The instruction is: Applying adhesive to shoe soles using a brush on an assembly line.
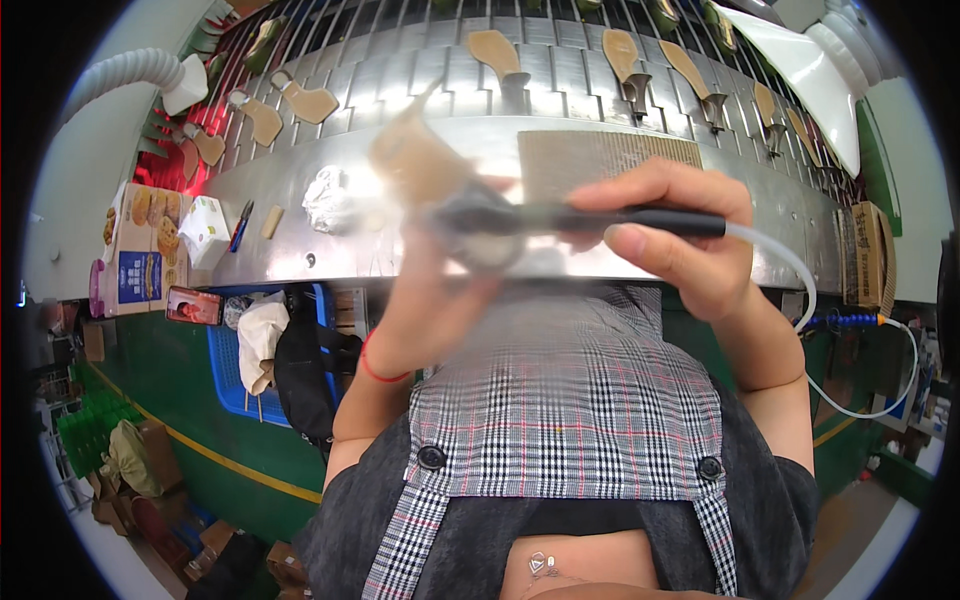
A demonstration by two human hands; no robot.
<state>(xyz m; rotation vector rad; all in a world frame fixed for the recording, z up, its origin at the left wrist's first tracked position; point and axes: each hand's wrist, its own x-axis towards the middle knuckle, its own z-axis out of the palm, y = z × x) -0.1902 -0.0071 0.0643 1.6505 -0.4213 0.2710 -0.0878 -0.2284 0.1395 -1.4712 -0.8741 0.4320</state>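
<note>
Just above the front edge of the metal bench, my left hand [430, 305] holds up a tan shoe sole with a dark heel part [412, 150]. Motion smears both the sole and the fingers, so the exact grip is hard to make out. My right hand [705, 225] pinches a black pen-like tool [680, 221] between thumb and fingers. A translucent white hose [790, 262] runs from the tool's rear end. The front of the tool reaches the dark heel part; whether it touches is blurred.
Tan soles, some with dark heels [625, 58], lie on the slatted metal conveyor [400, 62]. A ribbed brown mat [600, 150], crumpled foil [325, 200], pens [241, 227] and a tissue pack [205, 235] rest on the bench. White ducts hang at both sides. A blue basket [232, 375] stands below left.
</note>
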